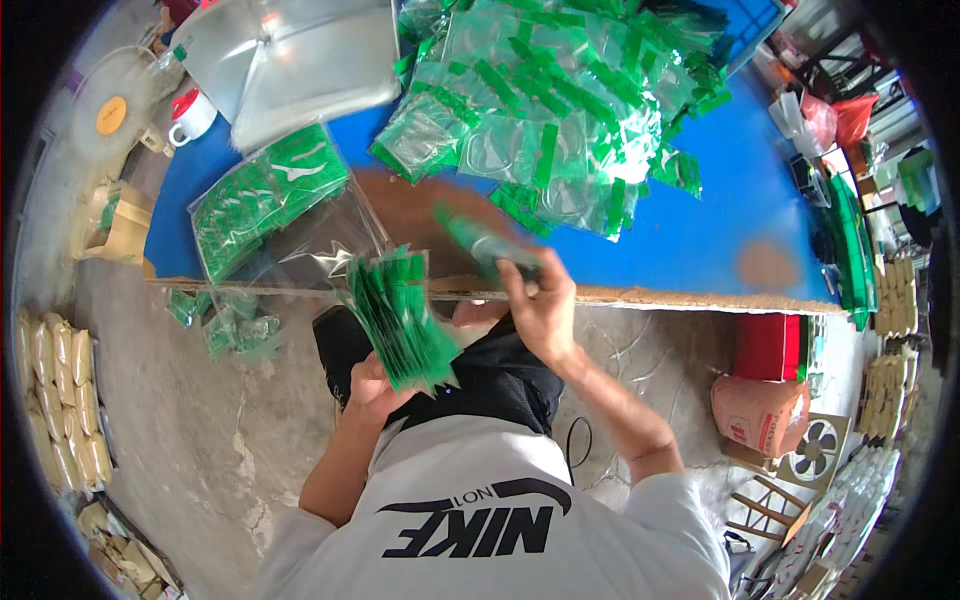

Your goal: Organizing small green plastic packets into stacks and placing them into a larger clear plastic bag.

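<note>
A stack of green packets (402,320) fanned out in front of the person's lap, just below the bench edge. The left hand (370,388) gripped it at its lower end, fingers closed round the packets. The right hand (543,305) pinched a single packet (480,243) between thumb and fingers; the packet was blurred, over the edge of the bench (720,235), and any print on it could not be read.

Left of the stack lay a clear plastic bag (310,245), packed at its far end with more green packets. Beyond the right hand spread a large, loose heap of clear and green packets (540,125), shiny with glare. The bench top was blue, with a brown patch near the person. A pale tray (320,75) stood at the far left, with a white mug (197,120) with a red lid beside it.

The person's white shirt (500,575) carried big black letters, upside down from this view, smaller letters and a curved black mark. Off to the right, a pale pinkish sack (762,410) bore red printing, below a red box (766,345) and near a square fan (815,448) and a wooden stool (768,508).
</note>
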Demonstrator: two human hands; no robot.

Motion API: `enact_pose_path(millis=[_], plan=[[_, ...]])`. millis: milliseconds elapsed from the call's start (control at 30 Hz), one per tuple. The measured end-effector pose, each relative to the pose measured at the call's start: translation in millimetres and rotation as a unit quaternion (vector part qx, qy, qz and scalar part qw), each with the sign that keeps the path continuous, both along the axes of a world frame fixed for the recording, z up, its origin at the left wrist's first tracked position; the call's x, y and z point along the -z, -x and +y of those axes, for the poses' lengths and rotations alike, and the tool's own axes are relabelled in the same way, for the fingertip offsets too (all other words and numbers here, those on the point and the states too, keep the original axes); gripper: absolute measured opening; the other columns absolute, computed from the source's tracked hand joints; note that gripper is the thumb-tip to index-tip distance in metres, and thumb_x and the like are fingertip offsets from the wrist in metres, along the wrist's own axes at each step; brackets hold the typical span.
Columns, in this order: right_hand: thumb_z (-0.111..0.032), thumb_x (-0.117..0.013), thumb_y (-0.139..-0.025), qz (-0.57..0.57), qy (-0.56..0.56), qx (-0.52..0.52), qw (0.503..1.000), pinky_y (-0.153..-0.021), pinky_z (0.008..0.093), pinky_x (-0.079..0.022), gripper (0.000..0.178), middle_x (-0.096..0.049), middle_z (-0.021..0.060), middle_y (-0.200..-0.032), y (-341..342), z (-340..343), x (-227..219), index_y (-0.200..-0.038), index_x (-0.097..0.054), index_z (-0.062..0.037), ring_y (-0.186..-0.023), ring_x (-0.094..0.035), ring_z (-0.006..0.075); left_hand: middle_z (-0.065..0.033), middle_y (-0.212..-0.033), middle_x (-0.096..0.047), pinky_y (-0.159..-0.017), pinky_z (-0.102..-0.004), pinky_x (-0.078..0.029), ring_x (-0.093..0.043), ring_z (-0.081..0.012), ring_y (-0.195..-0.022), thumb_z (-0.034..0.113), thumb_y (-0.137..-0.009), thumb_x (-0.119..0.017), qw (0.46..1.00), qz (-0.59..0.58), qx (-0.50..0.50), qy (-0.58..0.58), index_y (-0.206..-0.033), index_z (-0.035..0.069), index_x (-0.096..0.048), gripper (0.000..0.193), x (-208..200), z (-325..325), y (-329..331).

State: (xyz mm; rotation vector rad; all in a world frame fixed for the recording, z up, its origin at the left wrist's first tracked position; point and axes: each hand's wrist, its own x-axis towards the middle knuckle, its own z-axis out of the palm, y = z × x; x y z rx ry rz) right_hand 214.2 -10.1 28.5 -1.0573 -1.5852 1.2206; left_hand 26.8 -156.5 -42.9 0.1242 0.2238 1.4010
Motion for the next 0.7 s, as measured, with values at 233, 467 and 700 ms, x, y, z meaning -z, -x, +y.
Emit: enact_pose_path(millis=[233, 467, 700], plan=[[-0.036, -0.052, -0.105, -0.165, 0.2, -0.132, 0.957, -0.071, 0.03, -0.049, 0.038, -0.065, 0.0098, -0.084, 6, 12, -22, -0.102, -0.064, -0.0002, -0.079, -0.058, 0.0085, -0.013, -0.136, -0.057, -0.113, -0.0485, -0.038, -0.052, -0.0314, -0.129, 0.02, -0.084, -0.073, 0.98, 0.134, -0.109, 0.103, -0.14, 0.001, -0.047, 0.065, 17, 9, -5], [-0.046, -0.054, -0.097, -0.369, -0.421, 0.012, 0.828, -0.106, 0.0527, -0.037, 0.058, -0.052, 0.0269, -0.13, 58, 96, 37, -0.124, -0.055, 0.0047, -0.123, -0.047, 0.0442, -0.0091, -0.135, -0.055, -0.11, -0.0462, -0.042, -0.052, -0.0287, -0.128, 0.011, -0.078, -0.075, 0.979, 0.156, -0.095, 0.093, -0.141, 0.001, -0.042, 0.072, -15, -14, 0], [-0.022, -0.056, -0.099, -0.095, -0.166, -0.225, 0.956, -0.079, 0.0481, -0.05, 0.029, -0.062, 0.0217, -0.083, 2, 20, 14, -0.088, -0.062, 0.0033, -0.083, -0.061, 0.0426, -0.0106, -0.133, -0.056, -0.109, -0.0449, -0.045, -0.055, -0.0281, -0.126, 0.003, -0.083, -0.07, 0.978, 0.157, -0.085, 0.107, -0.14, 0.001, -0.043, 0.063, -2, 2, -5]])
